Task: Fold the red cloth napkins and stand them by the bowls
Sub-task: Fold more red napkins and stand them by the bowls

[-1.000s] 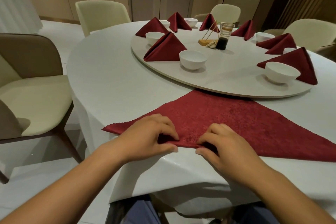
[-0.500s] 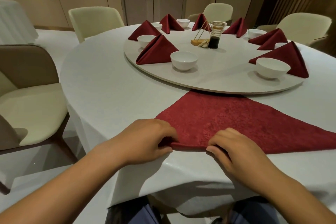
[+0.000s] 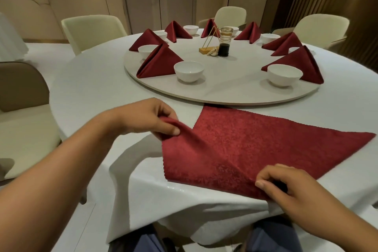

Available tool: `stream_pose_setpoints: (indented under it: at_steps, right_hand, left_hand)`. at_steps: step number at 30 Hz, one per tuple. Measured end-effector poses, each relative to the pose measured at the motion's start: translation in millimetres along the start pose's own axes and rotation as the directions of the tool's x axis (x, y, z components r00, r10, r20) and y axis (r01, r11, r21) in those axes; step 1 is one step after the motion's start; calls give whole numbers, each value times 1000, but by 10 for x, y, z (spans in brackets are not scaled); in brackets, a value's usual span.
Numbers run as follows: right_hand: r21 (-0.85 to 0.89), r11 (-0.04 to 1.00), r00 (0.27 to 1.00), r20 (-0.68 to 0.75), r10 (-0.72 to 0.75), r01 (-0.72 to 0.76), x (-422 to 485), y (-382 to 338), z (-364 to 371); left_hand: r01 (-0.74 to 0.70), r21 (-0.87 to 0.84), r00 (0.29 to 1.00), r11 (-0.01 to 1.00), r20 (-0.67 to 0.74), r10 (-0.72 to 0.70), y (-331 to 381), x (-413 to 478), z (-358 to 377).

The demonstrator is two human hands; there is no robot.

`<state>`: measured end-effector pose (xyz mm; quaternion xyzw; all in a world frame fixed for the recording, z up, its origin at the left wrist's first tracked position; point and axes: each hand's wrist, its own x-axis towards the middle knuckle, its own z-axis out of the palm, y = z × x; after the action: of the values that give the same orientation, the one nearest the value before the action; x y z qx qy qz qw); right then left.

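One round table under a white cover fills the view, with a turntable at its centre. Between the turntable's 6 o'clock rim and the table's 6 o'clock edge lies the napkin, a flat triangle. Its far tip touches or slips under that rim, and I cannot tell which.

At the napkin's 9 o'clock, the left hand pinches the corner between thumb and fingers and holds it off the table, swung inward. At 5 o'clock the right hand pinches the near edge, low against the table.

Several folded napkins stand on the turntable, the nearest just beside a bowl at 7 o'clock.

The napkin looks light, soft and limp, sagging where it is lifted. Its nubby weave should grip the fingers, though it may slide on the glossy cover. Corners and edges are probably the best holds, and each crease likely needs pressing flat for the shape to stand.
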<state>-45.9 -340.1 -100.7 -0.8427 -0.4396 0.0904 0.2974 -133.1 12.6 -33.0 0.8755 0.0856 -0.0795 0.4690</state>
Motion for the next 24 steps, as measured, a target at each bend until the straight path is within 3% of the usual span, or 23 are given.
stream_pose_setpoints:
  at_steps: [3,7,10,17,24]
  right_hand:
    - [58,996,997,24,68,-70,-53,72,-76]
    - [89,985,988,-25,149,-146,-63,147,-119]
    - [110,979,978,-98,183,-172,-61,137,-94]
    - [-32,987,984,-80,156,-159,-44,135,-73]
    - [-119,979,985,-57,162,-168,5,185,-63]
  left_hand:
    - [-32,-283,987,959,-161,-15,19,248,256]
    - [31,-395,948,918,-279,-152,-11,627,597]
    - [75,-325,895,943,-395,-207,-55,919,699]
    - [169,56,826,984,-553,-110,50,1237,777]
    - [220,95,815,971,-565,-129,69,1336,807]
